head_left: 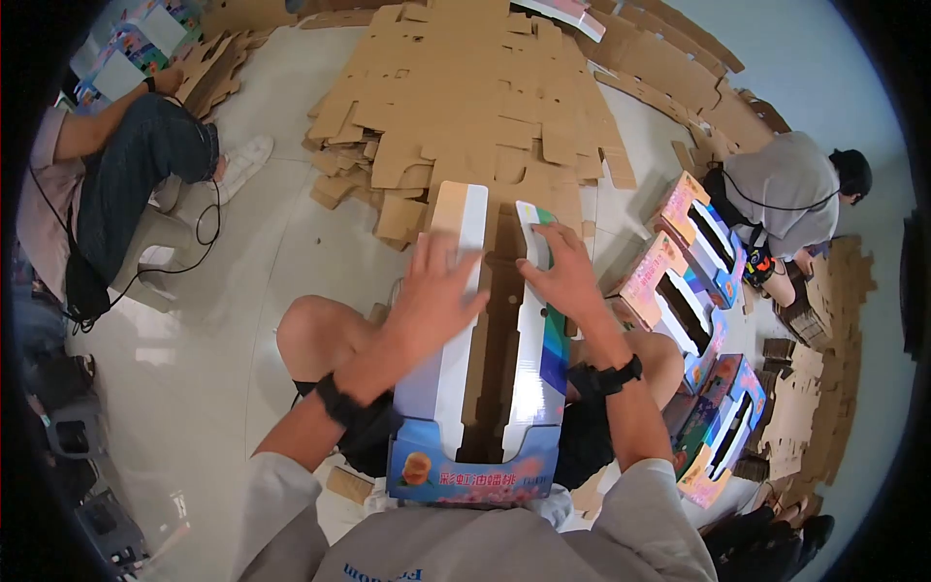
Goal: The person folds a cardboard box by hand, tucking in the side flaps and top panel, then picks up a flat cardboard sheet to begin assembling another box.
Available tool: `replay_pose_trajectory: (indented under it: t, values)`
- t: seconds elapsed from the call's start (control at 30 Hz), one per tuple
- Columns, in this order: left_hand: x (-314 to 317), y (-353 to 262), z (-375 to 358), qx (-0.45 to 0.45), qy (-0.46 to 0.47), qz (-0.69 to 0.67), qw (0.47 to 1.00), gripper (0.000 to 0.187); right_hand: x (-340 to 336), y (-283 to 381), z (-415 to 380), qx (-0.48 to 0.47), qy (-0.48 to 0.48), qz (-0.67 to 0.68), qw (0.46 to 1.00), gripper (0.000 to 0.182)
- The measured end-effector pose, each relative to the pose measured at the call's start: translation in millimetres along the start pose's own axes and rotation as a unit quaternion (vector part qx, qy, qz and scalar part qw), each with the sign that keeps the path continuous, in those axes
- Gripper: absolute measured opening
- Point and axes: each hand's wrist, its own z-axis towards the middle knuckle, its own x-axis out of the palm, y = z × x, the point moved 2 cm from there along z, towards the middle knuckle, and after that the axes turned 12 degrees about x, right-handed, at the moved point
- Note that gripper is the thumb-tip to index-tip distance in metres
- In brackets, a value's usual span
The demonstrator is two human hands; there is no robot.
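A long printed cardboard box (475, 464) lies across my lap, blue at its near end with a peach picture. Its two long top flaps stand apart, and the brown inside shows through the gap between them. My left hand (433, 296) is over the left flap (464, 218), fingers spread and somewhat blurred. On the right flap (529, 388), near its far end, rests my right hand (565, 276), with thumb and fingers apart.
Flat brown cardboard sheets (446, 87) are piled ahead on the floor. Several printed boxes (722, 427) stand at my right. One person (786, 184) sits at the right, another (145, 175) at the left. Flat cardboard pieces (790, 407) lie further right.
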Motion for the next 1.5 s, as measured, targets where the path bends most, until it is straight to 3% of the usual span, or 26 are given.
replay_pose_trajectory:
  t: [0.1,0.17,0.2,0.27,0.37,0.57,0.6,0.63,0.67,0.7,0.83,0.93,1.03,1.07,1.1,1.13,1.17,1.23,1.33,1.37,1.5]
  values:
    - [18.2,19.8,41.5,-0.077,-0.064,0.074,0.992,0.066,-39.8,7.0,-4.1,-0.043,0.075,0.003,0.996,0.067]
    - [17.8,24.0,64.6,-0.159,0.010,0.004,0.987,0.070,-72.5,11.4,-1.4,-0.106,0.167,-0.029,0.980,0.063]
    - [18.3,25.5,67.0,-0.202,0.048,-0.029,0.978,0.071,-93.5,12.1,1.5,-0.094,0.199,-0.069,0.973,0.060]
    - [24.1,28.9,60.1,-0.196,0.046,0.002,0.979,0.070,-139.2,18.5,3.6,-0.070,0.261,-0.150,0.951,0.055]
    - [37.2,37.2,47.4,-0.196,0.034,0.029,0.980,0.066,-193.8,41.2,-22.6,-0.062,0.229,-0.275,0.932,0.051]
    - [18.3,34.4,43.9,-0.201,-0.010,0.019,0.979,0.062,-264.1,39.7,-55.6,0.019,0.346,-0.251,0.904,0.043]
    - [15.2,33.6,43.8,-0.199,-0.014,0.023,0.980,0.061,-279.0,33.0,-57.7,-0.019,0.303,-0.239,0.922,0.040]
    - [11.3,31.7,42.9,-0.201,-0.013,0.022,0.979,0.062,-296.6,40.0,-56.4,0.052,0.286,-0.244,0.925,0.038]
    - [6.1,29.9,41.8,-0.203,-0.012,0.021,0.979,0.062,-316.7,32.7,-50.8,0.048,0.302,-0.202,0.930,0.033]
    - [2.9,28.8,39.6,-0.205,-0.012,0.018,0.979,0.062,-341.1,65.7,-53.4,0.122,0.316,-0.184,0.923,0.029]
    - [3.7,27.2,32.9,-0.208,-0.023,0.016,0.978,0.064,-448.5,87.2,-31.6,0.213,0.276,-0.125,0.929,0.028]
    - [15.7,32.2,31.3,-0.220,-0.033,0.028,0.974,0.068,-428.7,100.4,-18.4,0.184,0.063,-0.186,0.963,0.031]
    - [11.3,30.0,38.5,-0.211,-0.036,0.020,0.977,0.067,-298.9,56.6,7.4,-0.003,0.111,-0.031,0.993,0.043]
    - [4.9,23.3,43.2,-0.204,-0.021,0.009,0.979,0.065,-237.9,23.6,27.3,-0.067,0.207,0.072,0.973,0.054]
    - [1.3,19.4,47.8,-0.200,-0.010,0.000,0.980,0.063,-176.5,20.1,24.8,-0.048,0.130,-0.025,0.990,0.067]
    - [0.9,17.0,50.8,-0.201,-0.018,0.011,0.979,0.059,-130.7,16.6,31.6,-0.107,0.099,-0.026,0.989,0.079]
    - [3.3,13.0,49.8,-0.198,-0.021,0.024,0.980,0.056,-92.5,22.3,36.4,-0.068,0.090,-0.007,0.994,0.088]
    - [11.2,8.3,44.9,-0.178,-0.045,0.040,0.982,0.047,-50.7,42.1,38.3,0.027,0.113,0.015,0.993,0.087]
    - [20.9,9.2,44.4,-0.148,-0.103,0.047,0.982,0.038,-2.9,28.0,40.0,0.019,0.103,-0.043,0.994,0.080]
    - [20.2,9.4,43.4,-0.148,-0.103,0.055,0.982,0.039,1.5,25.9,34.2,0.012,0.032,-0.076,0.996,0.071]
    - [21.5,18.6,41.1,-0.122,-0.106,0.168,0.972,0.044,-15.3,40.3,30.6,0.068,0.084,-0.036,0.993,0.051]
